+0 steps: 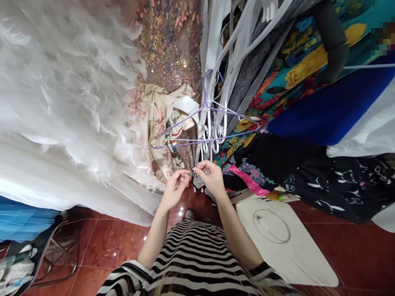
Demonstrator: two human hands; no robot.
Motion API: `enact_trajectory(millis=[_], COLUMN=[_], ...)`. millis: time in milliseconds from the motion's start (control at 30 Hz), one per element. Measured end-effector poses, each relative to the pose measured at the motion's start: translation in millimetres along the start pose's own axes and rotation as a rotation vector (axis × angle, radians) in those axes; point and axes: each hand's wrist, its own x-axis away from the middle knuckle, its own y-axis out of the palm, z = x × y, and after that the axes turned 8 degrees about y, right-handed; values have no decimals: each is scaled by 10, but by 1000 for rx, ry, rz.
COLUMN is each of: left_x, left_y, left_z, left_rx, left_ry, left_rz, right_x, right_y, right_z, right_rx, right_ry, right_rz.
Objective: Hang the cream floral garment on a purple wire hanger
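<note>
In front of my striped top, my left hand and my right hand are raised close together. Thumb and fingers of each are pinched on something small and thin, too tiny to make out. Just beyond my fingers are purple hangers, with several white hangers behind and below them. A cream floral cloth hangs by my left hand, beside a sequinned pink garment. To the right of my right hand is a black garment with lilac flowers.
A white feathered dress fills the left. On the right hang a colourful floral garment and a blue one. A cream board lies on the red tiled floor; a metal-framed chair stands lower left.
</note>
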Motion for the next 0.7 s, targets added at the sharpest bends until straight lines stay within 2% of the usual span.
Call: enact_trajectory(millis=[400, 567, 700], left_x=[-142, -184, -198], left_y=[466, 532, 557], left_z=[164, 154, 171], left_rx=[89, 47, 17], left_ry=[9, 35, 68], left_rz=[48, 106, 149], right_x=[-22, -45, -75], right_y=[-394, -548, -554], right_z=[-57, -77, -59], right_rx=[-6, -56, -118], right_ry=[15, 12, 30], right_rz=[-67, -83, -132])
